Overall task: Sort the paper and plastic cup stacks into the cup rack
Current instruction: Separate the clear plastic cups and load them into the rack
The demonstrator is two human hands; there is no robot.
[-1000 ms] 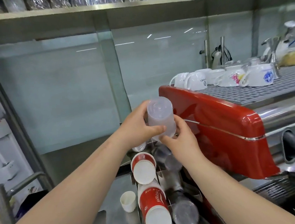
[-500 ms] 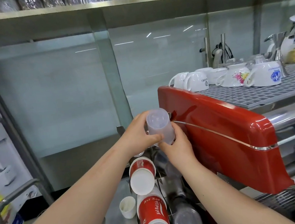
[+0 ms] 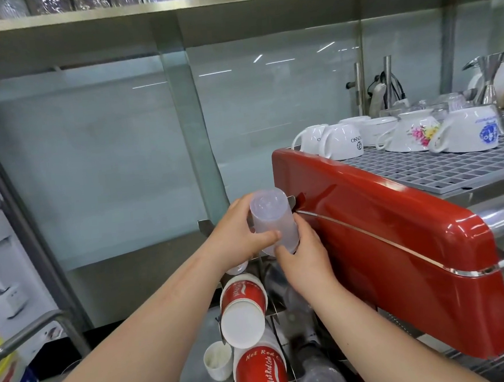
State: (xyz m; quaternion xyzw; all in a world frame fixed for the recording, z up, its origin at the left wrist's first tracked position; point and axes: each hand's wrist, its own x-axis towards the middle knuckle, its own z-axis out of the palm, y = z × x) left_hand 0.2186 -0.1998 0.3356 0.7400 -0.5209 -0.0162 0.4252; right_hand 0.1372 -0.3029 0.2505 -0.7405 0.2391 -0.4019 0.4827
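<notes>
1. The left hand [image 3: 238, 237] and right hand [image 3: 303, 260] both curled around an upturned translucent plastic cup stack [image 3: 272, 221] at the top of the cup rack [image 3: 270, 307].
2. Lower rack slots held red paper cup stacks [image 3: 243, 310] and clear cups [image 3: 318, 372].
3. A small white cup [image 3: 218, 360] stood beside the rack.

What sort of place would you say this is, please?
Probably a café bar: a red espresso machine with upturned mugs on top, and a cup rack holding paper cups.
</notes>
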